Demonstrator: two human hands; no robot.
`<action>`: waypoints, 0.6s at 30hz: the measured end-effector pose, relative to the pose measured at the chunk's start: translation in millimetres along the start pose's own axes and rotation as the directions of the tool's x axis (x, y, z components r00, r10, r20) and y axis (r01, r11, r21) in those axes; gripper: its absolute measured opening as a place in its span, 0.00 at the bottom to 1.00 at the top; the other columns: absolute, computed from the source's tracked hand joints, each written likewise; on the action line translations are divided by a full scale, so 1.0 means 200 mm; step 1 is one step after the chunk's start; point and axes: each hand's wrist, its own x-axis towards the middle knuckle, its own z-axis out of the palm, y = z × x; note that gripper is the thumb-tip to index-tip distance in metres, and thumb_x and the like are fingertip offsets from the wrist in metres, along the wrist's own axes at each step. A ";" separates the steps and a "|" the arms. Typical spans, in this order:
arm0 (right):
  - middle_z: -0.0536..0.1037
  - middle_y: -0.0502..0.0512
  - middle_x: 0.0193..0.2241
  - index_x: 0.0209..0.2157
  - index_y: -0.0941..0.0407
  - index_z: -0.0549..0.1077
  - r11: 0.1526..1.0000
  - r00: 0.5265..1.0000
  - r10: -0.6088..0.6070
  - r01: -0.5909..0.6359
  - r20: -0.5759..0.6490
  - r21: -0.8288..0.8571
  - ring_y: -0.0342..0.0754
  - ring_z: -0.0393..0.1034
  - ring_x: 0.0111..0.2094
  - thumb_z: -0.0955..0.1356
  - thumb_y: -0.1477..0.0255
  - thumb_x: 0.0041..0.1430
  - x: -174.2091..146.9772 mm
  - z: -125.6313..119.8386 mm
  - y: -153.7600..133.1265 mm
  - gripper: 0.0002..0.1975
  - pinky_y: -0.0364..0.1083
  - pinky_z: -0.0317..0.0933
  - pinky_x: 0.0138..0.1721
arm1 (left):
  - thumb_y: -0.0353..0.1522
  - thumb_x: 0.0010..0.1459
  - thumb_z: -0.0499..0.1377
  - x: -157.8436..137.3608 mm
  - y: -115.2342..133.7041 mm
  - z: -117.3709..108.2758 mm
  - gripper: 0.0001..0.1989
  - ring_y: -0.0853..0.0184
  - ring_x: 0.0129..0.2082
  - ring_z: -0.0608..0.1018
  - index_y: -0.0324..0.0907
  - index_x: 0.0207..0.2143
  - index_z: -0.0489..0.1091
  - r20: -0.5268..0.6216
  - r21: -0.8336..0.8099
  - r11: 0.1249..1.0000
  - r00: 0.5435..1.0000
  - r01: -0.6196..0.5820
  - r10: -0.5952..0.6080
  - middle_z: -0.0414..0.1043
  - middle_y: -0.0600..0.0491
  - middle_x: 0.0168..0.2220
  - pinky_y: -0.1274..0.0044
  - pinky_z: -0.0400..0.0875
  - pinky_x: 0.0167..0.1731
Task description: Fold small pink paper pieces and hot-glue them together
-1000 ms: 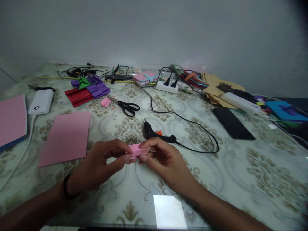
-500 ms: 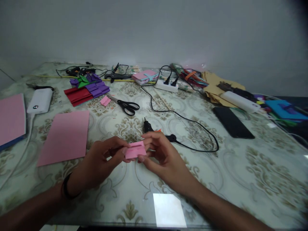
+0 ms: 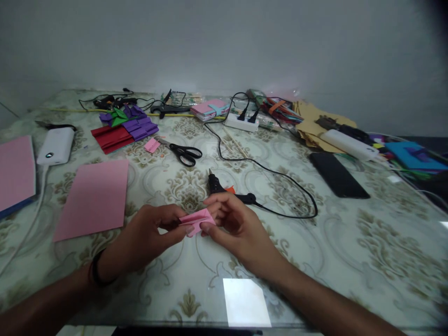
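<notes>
Between my two hands is a small piece of folded pink paper [image 3: 198,217], held up above the table. My left hand [image 3: 150,233] pinches its left end, thumb in front and fingers behind. At the right end, my right hand [image 3: 234,224] grips the paper between thumb and fingers. A crease or slit runs across the piece, and its layers stand slightly apart. Just beyond my right hand lies a black glue gun [image 3: 214,182] with an orange trigger, partly covered by that hand. A larger pink sheet [image 3: 94,198] rests left of my left hand.
Black-handled scissors [image 3: 184,153] lie beside a small pink paper piece [image 3: 151,145]. Red folded paper [image 3: 111,139] and purple folded paper [image 3: 140,128] are behind. The glue gun's cord loops right to a white power strip [image 3: 241,122]. A black phone [image 3: 339,175] and white power bank [image 3: 56,146] flank the workspace.
The pink paper has tilted and its fold now stands up more between my fingers. My left thumb has shifted right along its lower edge. The view has moved slightly.
</notes>
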 end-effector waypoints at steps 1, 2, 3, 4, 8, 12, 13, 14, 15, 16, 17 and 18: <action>0.79 0.48 0.34 0.46 0.51 0.73 1.000 1.000 0.021 -0.021 0.006 -0.007 0.43 0.73 0.35 0.75 0.72 0.61 0.00 0.00 0.00 0.13 0.44 0.66 0.40 | 0.39 0.65 0.62 0.00 0.00 0.00 0.11 0.70 0.30 0.79 0.43 0.34 0.80 0.016 0.009 1.000 1.000 0.004 -0.004 0.82 0.58 0.30 0.81 0.69 0.31; 0.79 0.48 0.34 0.44 0.52 0.74 0.999 0.999 0.050 -0.050 0.018 -0.016 0.43 0.73 0.35 0.76 0.70 0.60 0.00 0.00 -0.01 0.13 0.44 0.66 0.39 | 0.39 0.65 0.62 0.00 0.00 0.00 0.12 0.70 0.30 0.79 0.44 0.32 0.80 0.029 0.010 1.000 1.000 0.010 -0.010 0.82 0.58 0.29 0.81 0.68 0.32; 0.80 0.48 0.33 0.42 0.53 0.75 0.996 0.996 0.083 -0.082 0.036 -0.031 0.43 0.73 0.34 0.77 0.69 0.59 0.01 0.00 -0.01 0.12 0.43 0.66 0.38 | 0.38 0.66 0.62 0.00 0.00 -0.01 0.12 0.70 0.30 0.80 0.44 0.32 0.80 0.041 0.004 1.000 0.999 0.017 -0.017 0.82 0.58 0.29 0.81 0.68 0.32; 0.80 0.49 0.32 0.40 0.54 0.76 0.992 0.992 0.116 -0.113 0.059 -0.050 0.43 0.73 0.33 0.77 0.66 0.59 0.01 0.00 -0.02 0.11 0.43 0.66 0.37 | 0.39 0.66 0.62 0.00 0.00 -0.01 0.12 0.70 0.30 0.81 0.44 0.31 0.80 0.051 -0.010 1.000 0.998 0.026 -0.025 0.82 0.58 0.30 0.81 0.69 0.32; 0.77 0.50 0.27 0.32 0.57 0.77 0.973 0.969 0.208 -0.191 0.134 -0.128 0.43 0.70 0.29 0.75 0.58 0.62 0.01 0.01 -0.02 0.15 0.43 0.64 0.32 | 0.38 0.66 0.63 -0.01 0.01 0.00 0.11 0.70 0.30 0.82 0.43 0.31 0.78 0.093 -0.120 0.991 0.995 0.056 -0.045 0.83 0.57 0.29 0.81 0.71 0.31; 0.76 0.50 0.26 0.31 0.58 0.76 0.975 0.967 0.214 -0.202 0.141 -0.096 0.42 0.69 0.27 0.74 0.55 0.62 0.00 0.01 -0.03 0.19 0.42 0.64 0.30 | 0.36 0.66 0.63 -0.01 0.00 0.01 0.09 0.69 0.31 0.84 0.41 0.33 0.76 0.143 -0.248 0.966 0.989 0.077 -0.042 0.83 0.56 0.29 0.81 0.74 0.32; 0.76 0.50 0.26 0.31 0.57 0.76 0.975 0.966 0.214 -0.203 0.142 -0.090 0.42 0.69 0.27 0.74 0.55 0.61 0.00 0.01 -0.03 0.19 0.42 0.64 0.30 | 0.37 0.66 0.63 -0.01 0.00 0.01 0.10 0.69 0.31 0.85 0.41 0.33 0.76 0.155 -0.275 0.957 0.987 0.091 -0.049 0.83 0.55 0.29 0.81 0.75 0.33; 0.76 0.49 0.26 0.31 0.57 0.76 0.974 0.966 0.216 -0.204 0.139 -0.093 0.42 0.68 0.27 0.74 0.54 0.61 0.00 0.01 -0.03 0.20 0.42 0.64 0.30 | 0.37 0.66 0.63 -0.01 -0.01 0.01 0.10 0.68 0.30 0.85 0.41 0.33 0.75 0.165 -0.297 0.949 0.984 0.108 -0.060 0.83 0.55 0.28 0.80 0.75 0.32; 0.76 0.49 0.25 0.30 0.57 0.75 0.973 0.967 0.220 -0.207 0.131 -0.106 0.42 0.68 0.27 0.74 0.54 0.61 0.01 0.01 -0.03 0.20 0.42 0.63 0.30 | 0.38 0.66 0.63 0.00 -0.01 0.01 0.11 0.68 0.30 0.85 0.41 0.33 0.75 0.177 -0.313 0.942 0.982 0.124 -0.070 0.83 0.55 0.28 0.80 0.75 0.32; 0.76 0.49 0.25 0.30 0.57 0.75 0.970 0.967 0.225 -0.210 0.121 -0.121 0.43 0.68 0.27 0.74 0.53 0.62 0.01 0.01 -0.03 0.20 0.42 0.63 0.30 | 0.39 0.66 0.63 0.00 -0.01 0.01 0.12 0.68 0.29 0.85 0.41 0.33 0.75 0.189 -0.321 0.937 0.979 0.136 -0.077 0.83 0.54 0.27 0.80 0.75 0.31; 0.76 0.49 0.24 0.30 0.57 0.75 0.968 0.968 0.227 -0.212 0.111 -0.133 0.43 0.69 0.27 0.74 0.53 0.62 0.01 0.02 -0.03 0.21 0.43 0.62 0.30 | 0.39 0.66 0.63 -0.01 -0.02 0.01 0.13 0.68 0.28 0.85 0.40 0.33 0.75 0.201 -0.321 0.936 0.976 0.144 -0.082 0.83 0.54 0.27 0.80 0.75 0.31; 0.75 0.49 0.24 0.30 0.57 0.75 0.968 0.969 0.225 -0.209 0.103 -0.140 0.43 0.68 0.27 0.74 0.52 0.61 0.01 0.02 -0.03 0.21 0.43 0.62 0.30 | 0.40 0.67 0.63 -0.01 -0.02 0.01 0.13 0.68 0.27 0.84 0.40 0.33 0.75 0.208 -0.315 0.938 0.974 0.148 -0.084 0.83 0.54 0.26 0.80 0.74 0.30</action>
